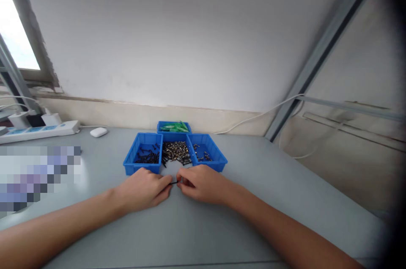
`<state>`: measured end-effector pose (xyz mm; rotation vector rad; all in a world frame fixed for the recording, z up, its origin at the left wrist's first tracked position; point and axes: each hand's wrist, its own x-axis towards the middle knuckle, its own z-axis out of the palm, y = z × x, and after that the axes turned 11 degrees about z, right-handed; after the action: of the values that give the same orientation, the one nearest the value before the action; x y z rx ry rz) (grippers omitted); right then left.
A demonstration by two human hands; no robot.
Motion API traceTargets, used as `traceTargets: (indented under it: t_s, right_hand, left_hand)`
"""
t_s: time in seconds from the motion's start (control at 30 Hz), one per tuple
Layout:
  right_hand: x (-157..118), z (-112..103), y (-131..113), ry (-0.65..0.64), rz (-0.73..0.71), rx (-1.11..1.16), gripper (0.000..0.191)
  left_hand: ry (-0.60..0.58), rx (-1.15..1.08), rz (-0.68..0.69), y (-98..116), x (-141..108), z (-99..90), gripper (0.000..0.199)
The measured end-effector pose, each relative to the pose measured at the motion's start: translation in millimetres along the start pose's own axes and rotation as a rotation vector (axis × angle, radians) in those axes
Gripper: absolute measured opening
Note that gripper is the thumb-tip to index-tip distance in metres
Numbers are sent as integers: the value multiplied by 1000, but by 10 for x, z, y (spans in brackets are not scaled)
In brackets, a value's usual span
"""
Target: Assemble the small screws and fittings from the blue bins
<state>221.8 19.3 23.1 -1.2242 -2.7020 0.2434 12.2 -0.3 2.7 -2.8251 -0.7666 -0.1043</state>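
Observation:
My left hand [147, 188] pinches a thin black screw [173, 183] between thumb and fingertips, low over the table. At the screw's other end, the fingertips of my right hand [198, 182] are closed; whether they also hold a small part there is hidden. Just beyond my hands, a left blue bin [131, 159] holds black screws [147, 157]. A right blue bin [212, 144] has a few small metal pieces [204, 157] in it. Between these bins lies a heap of small shiny metal parts [176, 150], with black screws at its near edge.
Behind the heap, another blue bin [159, 126] contains green packets [174, 127]. A white power strip [68, 128] with plugged-in chargers and a white case [98, 132] are at the left. A white cable [244, 121] runs along the wall to a metal post [287, 110] at the right.

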Motion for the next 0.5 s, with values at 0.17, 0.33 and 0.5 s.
traceTargets:
  t_s: [0.17,0.33,0.5]
  right_hand:
    - [-9,2,2,-2,-7,2,14]
    - [-17,-5,-5,-2,-12,-10,14]
    - [-9,-8,-12,-14,-20,-13,14]
  left_hand:
    - [14,-17,5,-11,8,5,20]
    - [22,-11,7,-11,7,10,20]
    - [22,-4,1,-5,6,6,19]
